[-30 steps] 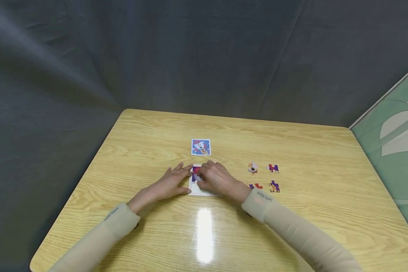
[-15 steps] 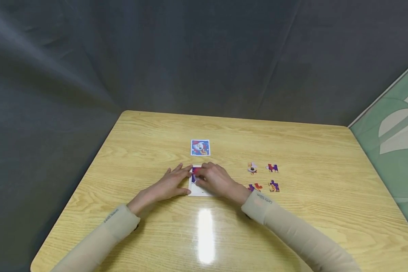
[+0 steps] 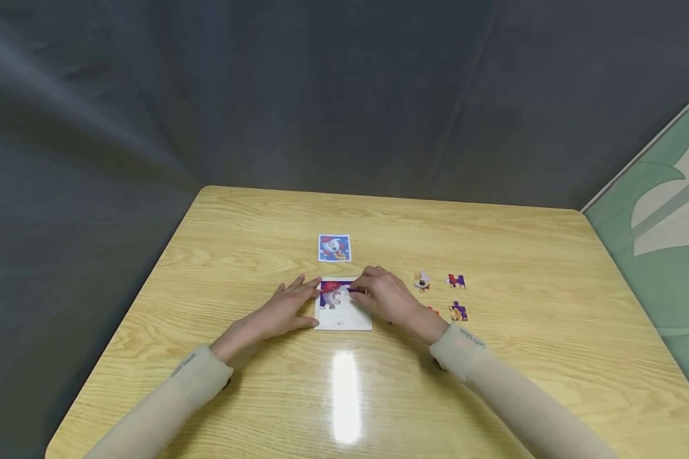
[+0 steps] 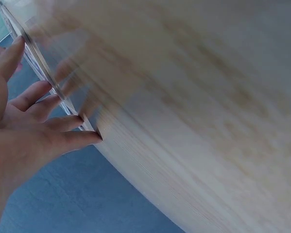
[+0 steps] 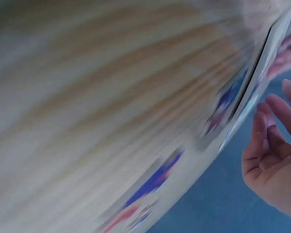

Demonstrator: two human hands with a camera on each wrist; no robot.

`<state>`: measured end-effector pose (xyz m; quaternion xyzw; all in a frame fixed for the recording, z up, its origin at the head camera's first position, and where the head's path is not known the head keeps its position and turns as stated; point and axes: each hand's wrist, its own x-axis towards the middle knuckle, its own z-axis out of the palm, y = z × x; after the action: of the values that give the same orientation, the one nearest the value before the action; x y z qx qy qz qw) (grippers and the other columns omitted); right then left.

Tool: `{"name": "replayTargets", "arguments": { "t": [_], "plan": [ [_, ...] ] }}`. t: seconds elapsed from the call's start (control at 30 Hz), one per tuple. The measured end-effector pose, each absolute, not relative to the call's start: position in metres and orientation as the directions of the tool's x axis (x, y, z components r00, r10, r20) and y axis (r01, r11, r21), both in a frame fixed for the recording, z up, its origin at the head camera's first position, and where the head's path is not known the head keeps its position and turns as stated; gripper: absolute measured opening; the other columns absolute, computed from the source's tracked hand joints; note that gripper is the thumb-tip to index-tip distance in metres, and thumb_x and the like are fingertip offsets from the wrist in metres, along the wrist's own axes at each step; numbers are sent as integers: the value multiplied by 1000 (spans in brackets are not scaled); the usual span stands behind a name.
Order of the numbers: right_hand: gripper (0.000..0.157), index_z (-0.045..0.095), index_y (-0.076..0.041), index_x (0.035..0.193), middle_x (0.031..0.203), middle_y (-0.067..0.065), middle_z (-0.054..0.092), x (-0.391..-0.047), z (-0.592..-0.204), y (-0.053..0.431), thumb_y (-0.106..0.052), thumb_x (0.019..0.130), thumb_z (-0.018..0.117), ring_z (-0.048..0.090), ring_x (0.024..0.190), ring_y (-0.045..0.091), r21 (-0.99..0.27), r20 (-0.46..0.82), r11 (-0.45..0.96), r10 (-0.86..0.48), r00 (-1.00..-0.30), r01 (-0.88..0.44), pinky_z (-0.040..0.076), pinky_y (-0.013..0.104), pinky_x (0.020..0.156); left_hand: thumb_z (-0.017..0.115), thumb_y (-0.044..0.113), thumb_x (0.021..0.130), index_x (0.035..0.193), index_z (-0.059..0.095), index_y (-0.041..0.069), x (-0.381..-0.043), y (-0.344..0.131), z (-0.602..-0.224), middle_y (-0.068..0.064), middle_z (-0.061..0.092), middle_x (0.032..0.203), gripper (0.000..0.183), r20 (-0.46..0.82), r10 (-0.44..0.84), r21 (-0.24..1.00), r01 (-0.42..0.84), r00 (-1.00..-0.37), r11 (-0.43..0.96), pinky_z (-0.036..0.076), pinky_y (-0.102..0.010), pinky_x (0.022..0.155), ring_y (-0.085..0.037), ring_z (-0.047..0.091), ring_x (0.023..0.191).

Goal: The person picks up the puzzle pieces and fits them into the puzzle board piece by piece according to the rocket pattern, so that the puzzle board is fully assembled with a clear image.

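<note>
In the head view, a white puzzle tray (image 3: 327, 322) lies on the table with joined jigsaw pieces (image 3: 330, 296) in red, purple and white at its upper left. My left hand (image 3: 287, 310) rests on the table with fingers spread, its fingertips right at the tray's left edge. At the upper right of the tray, my right hand (image 3: 389, 296) pinches a dark purple puzzle piece (image 3: 355, 291) between thumb and fingertips, mostly covered by the fingers. In the right wrist view, the right fingers (image 5: 262, 141) curl close beside the tray's edge.
Behind the tray lies a square picture card (image 3: 334, 248) of a white dog. Loose puzzle pieces lie to the right, among them a white one (image 3: 422, 282), a red one (image 3: 456, 280) and a purple one (image 3: 458, 311). Dark curtain (image 3: 344, 95) hangs behind the wooden table (image 3: 252, 223).
My right hand has moved right across the tray, from the upper-left pieces to its upper right, uncovering the joined pieces. The left hand stays at the tray's edge.
</note>
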<state>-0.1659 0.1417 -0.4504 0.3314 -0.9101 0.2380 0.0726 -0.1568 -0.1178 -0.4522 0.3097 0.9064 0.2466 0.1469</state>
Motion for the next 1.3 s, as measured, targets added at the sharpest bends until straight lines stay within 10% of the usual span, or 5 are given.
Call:
{"name": "replayTargets", "arguments": {
  "t": [0.47,0.83,1.3],
  "plan": [
    [25,71,2,104,96,13,67,-164,-448,233,-8,82,76,58,85,28,-438,324,735,-408,-853,-518,51,39,69,70,29,88,136,49,3,-155,-126,-448,-13,25,157,58,-100,633,535,495,-768,685,7,-69,109,-41,12,144],
    [54,59,5,125,118,20,58,-167,-451,264,-23,83,77,52,103,36,-458,108,806,-368,-923,-375,45,53,85,70,28,87,135,50,4,-155,-126,-448,-12,25,156,57,-99,628,537,490,-772,687,7,-69,109,-40,13,144],
    [56,58,6,125,111,20,57,-180,-447,264,-23,82,78,49,90,28,-469,67,783,-429,-901,-408,41,43,80,69,29,88,136,49,5,-156,-125,-448,-11,26,157,58,-116,626,531,484,-772,696,7,-67,111,-39,13,144]
  ]
}}
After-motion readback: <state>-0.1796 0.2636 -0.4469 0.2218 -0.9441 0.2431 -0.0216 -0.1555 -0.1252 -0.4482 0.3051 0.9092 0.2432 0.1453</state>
